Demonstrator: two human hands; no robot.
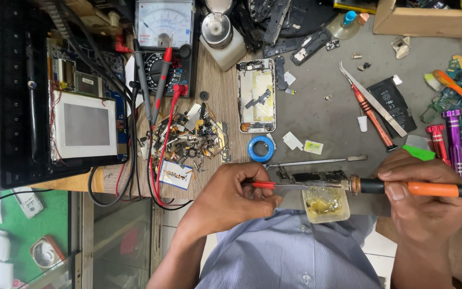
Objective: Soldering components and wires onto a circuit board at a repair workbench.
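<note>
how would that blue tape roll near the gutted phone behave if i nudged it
The blue tape roll lies flat on its side, so a nudge would probably slide it rather than roll it. It looks small and thin-walled, so likely light. Stood on edge, its round shape would probably roll toward the opened phone frame or the metal spatula tool.

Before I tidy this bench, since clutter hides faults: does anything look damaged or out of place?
Yes. The phone frame lies stripped, its insides bare, and a heap of loose small parts spreads over the wooden top beside the multimeter.
</note>
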